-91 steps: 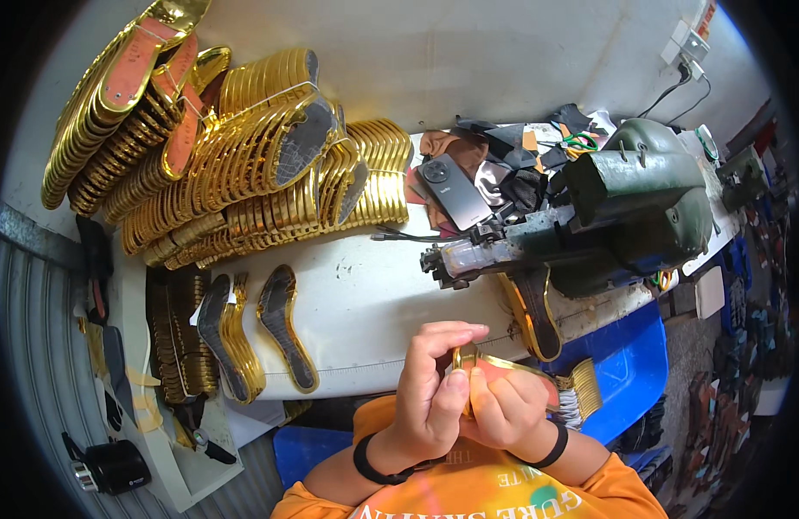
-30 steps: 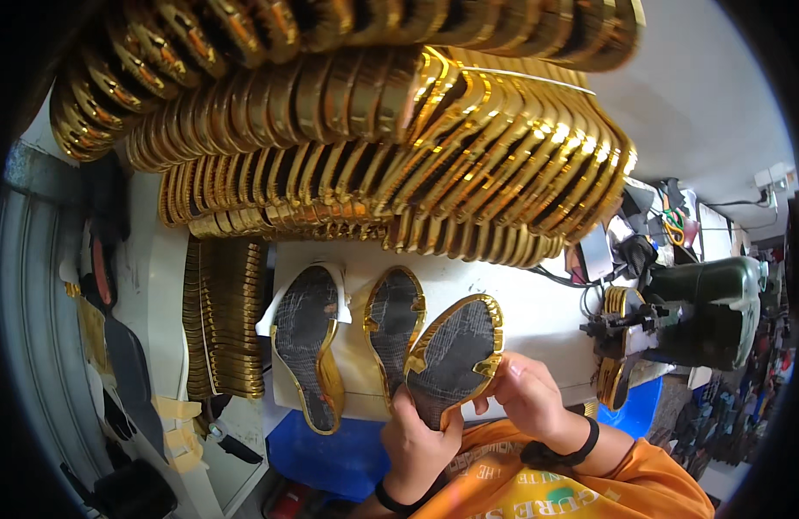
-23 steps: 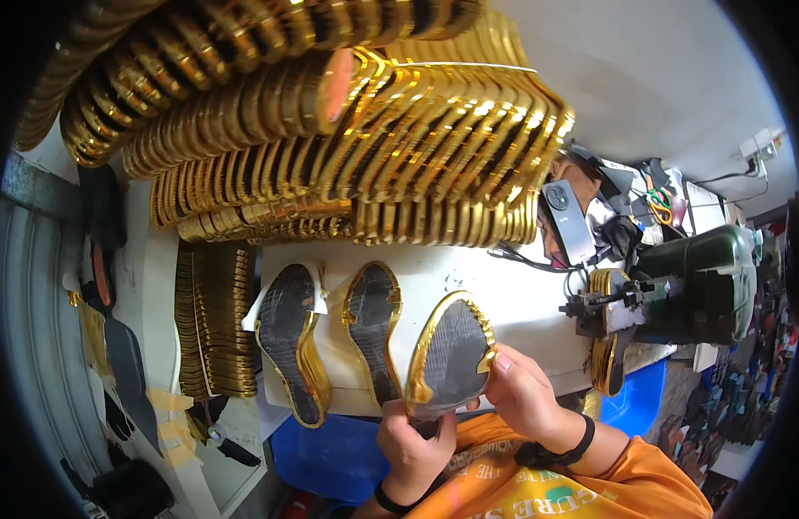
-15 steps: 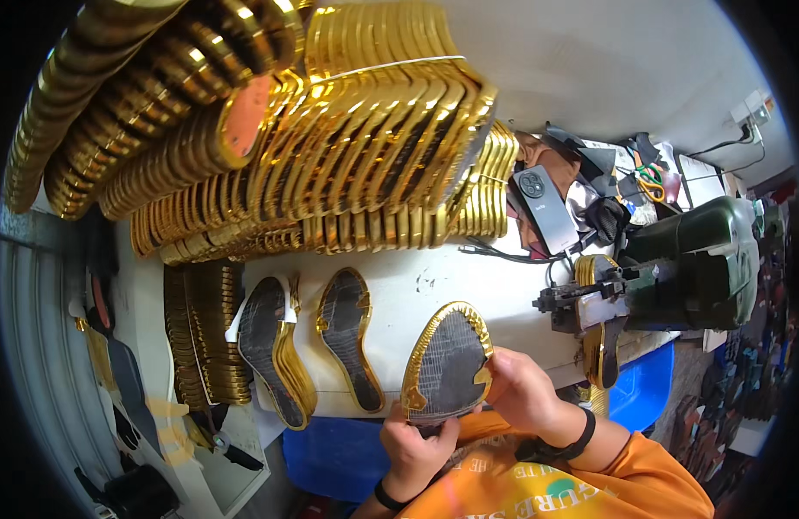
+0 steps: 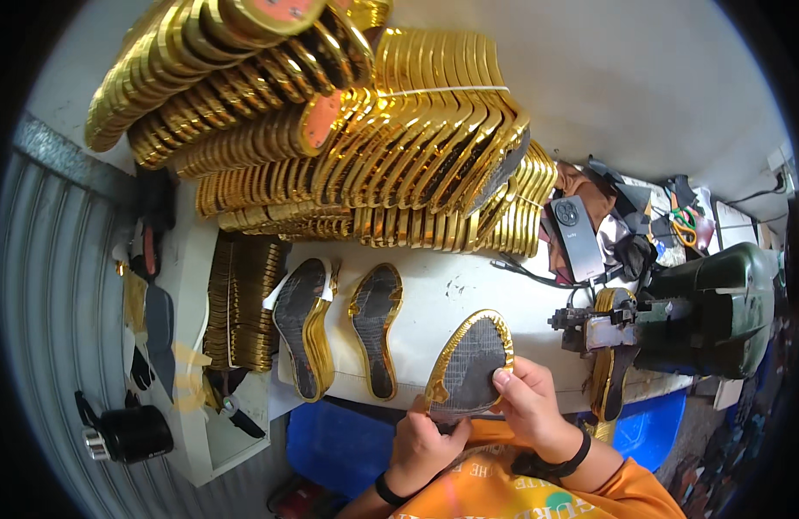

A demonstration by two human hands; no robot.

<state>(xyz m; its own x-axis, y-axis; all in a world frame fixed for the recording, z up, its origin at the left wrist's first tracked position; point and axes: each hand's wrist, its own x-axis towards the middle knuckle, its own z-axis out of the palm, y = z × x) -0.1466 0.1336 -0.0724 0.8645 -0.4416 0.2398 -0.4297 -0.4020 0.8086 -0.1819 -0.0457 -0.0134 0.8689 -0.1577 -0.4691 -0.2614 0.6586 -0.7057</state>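
Note:
A shoe sole is held up over the front edge of the white table, its dark grey face toward me and gold foil folded in pleats round its rim. My left hand grips its narrower lower part, which is partly hidden. My right hand pinches the right edge, thumb on the dark face and fingers behind. To the left, a single gold-edged sole lies flat on the table. Beside that one is a stack of similar soles with a white piece near its top.
Bundled rows of gold soles are piled high at the back. A phone rests among dark scraps and orange-handled scissors. On the right stands a dark green machine. Blue bins sit below the table edge.
My right thumb has moved onto the sole's face, over the gold flap at its right edge. The whole view has shifted, so the table and piles appear farther right.

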